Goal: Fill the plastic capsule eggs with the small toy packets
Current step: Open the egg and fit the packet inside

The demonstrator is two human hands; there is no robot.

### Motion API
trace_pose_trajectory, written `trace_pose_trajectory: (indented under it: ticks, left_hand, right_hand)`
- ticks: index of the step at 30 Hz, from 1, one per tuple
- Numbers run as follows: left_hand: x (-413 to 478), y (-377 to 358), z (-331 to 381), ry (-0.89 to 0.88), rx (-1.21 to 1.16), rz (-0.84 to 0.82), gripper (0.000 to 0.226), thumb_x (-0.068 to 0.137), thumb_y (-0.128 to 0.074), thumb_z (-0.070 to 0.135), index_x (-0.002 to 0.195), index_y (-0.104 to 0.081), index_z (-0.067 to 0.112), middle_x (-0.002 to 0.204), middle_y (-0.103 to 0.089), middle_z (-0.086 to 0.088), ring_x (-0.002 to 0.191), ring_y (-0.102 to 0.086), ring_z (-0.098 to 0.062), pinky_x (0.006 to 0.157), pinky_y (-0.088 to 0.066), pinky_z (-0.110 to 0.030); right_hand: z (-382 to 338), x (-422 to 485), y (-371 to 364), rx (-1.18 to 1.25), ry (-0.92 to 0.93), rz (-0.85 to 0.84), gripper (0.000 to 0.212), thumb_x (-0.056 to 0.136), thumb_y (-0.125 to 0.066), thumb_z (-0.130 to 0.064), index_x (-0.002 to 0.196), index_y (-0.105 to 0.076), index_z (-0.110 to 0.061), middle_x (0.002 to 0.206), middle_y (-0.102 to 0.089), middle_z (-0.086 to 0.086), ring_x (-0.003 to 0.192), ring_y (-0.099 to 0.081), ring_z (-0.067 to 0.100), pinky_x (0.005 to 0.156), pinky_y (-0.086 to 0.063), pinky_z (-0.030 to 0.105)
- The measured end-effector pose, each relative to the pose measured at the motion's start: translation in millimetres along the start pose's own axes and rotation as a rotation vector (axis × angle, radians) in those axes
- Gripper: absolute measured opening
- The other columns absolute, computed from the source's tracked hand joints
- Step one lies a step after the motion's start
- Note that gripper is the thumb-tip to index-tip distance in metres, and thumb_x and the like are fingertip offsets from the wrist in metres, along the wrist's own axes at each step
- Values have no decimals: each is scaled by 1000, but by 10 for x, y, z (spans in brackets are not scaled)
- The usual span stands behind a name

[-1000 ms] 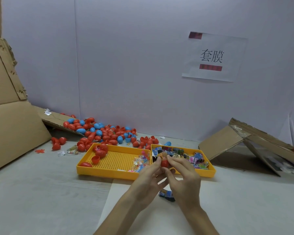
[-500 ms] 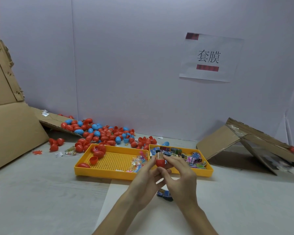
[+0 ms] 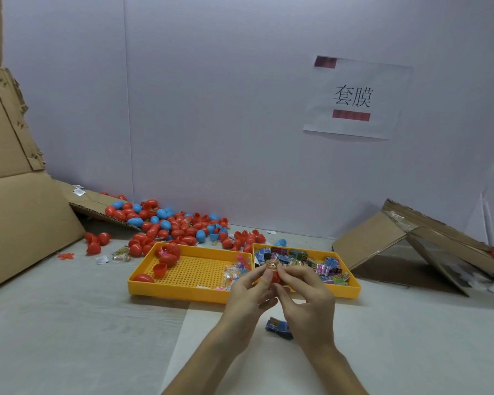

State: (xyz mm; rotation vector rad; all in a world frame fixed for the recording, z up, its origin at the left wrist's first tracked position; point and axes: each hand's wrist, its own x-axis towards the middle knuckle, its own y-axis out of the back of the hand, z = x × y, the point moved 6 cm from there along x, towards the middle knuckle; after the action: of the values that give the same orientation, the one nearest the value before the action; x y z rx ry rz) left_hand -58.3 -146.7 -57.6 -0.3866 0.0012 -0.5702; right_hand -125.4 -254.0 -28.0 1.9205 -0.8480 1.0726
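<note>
Now we are pinching the red capsule egg [image 3: 275, 277] in the left hand [image 3: 250, 293], over the yellow tray [image 3: 183, 295], while the right hand [image 3: 307, 300] is gripping the toy packet [image 3: 271, 265] sticking out of it. Ideally, we are folding its corners inward and pressing straight down, bracing the shell from below.

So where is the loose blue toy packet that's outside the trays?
In the head view the blue toy packet lies on the white sheet, on the near side of the yellow trays, partly hidden behind the right hand.
</note>
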Motion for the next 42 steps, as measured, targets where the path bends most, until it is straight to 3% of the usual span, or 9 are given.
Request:
trace_pose_trajectory:
  ticks: [10,14,17,21,23,26,37,42]
  left_hand:
    - [6,7,8,-13,-60,29,46,81,-69,41,122,-68,20,108,-77,-6,103,-74,-22,92,-58,-36]
    - [9,-1,41,-75,-50,67,50,83,-70,41,129,-58,27,105,-78,-4,98,-76,-24,81,-62,-33]
    - [5,-4,94,-178,52,116,46,90,-65,41,134,-54,35,105,-77,-2,95,-76,-21,76,-63,-33]
    - [-16,-52,154,-264,149,60,40,99,-62,26,137,-57,37,107,-77,4,100,-74,-19,78,-62,-33]
    - [-23,-50,165,-269,157,53,37,100,-61,20,135,-61,33,106,-78,6,101,-74,-17,80,-62,-32]
    - [-21,-17,164,-242,91,90,35,99,-61,20,133,-64,30,106,-78,-2,101,-74,-20,81,-62,-34]
    - [-71,-74,183,-233,33,60,32,99,-60,17,126,-68,31,109,-77,4,100,-75,-20,76,-62,-29]
    - [-76,-79,164,-196,-35,44,31,88,-66,27,116,-75,34,112,-77,-3,103,-74,-23,78,-62,-31]
  right_hand:
    - [-52,8,-7,-4,-15,-1,42,74,-83,2,114,-74,-6,105,-67,-6,103,-59,-2,89,-47,4]
    - [-115,22,-5,-22,-5,11,43,77,-76,-12,120,-71,-5,111,-61,-7,108,-52,-5,90,-42,0]
    - [-123,26,2,-30,0,23,42,77,-77,-10,118,-71,-5,108,-60,-8,106,-51,-6,89,-42,-1]
    - [-92,31,2,-2,-26,-8,52,75,-83,4,123,-69,-10,111,-61,-8,104,-58,-5,88,-47,5]
    - [-97,40,4,10,-40,-9,53,76,-83,0,126,-67,-9,114,-64,-7,97,-64,-1,87,-49,6]
    - [-116,49,29,19,-75,16,49,78,-80,-14,125,-67,-10,112,-65,-7,97,-62,-4,87,-47,4]
    - [-158,20,28,-23,-23,36,44,76,-79,-4,120,-71,-2,110,-64,-5,108,-53,-9,92,-42,2]
    - [-157,14,49,-16,3,70,40,78,-75,-8,117,-71,-2,107,-63,-7,111,-51,-18,91,-43,2]
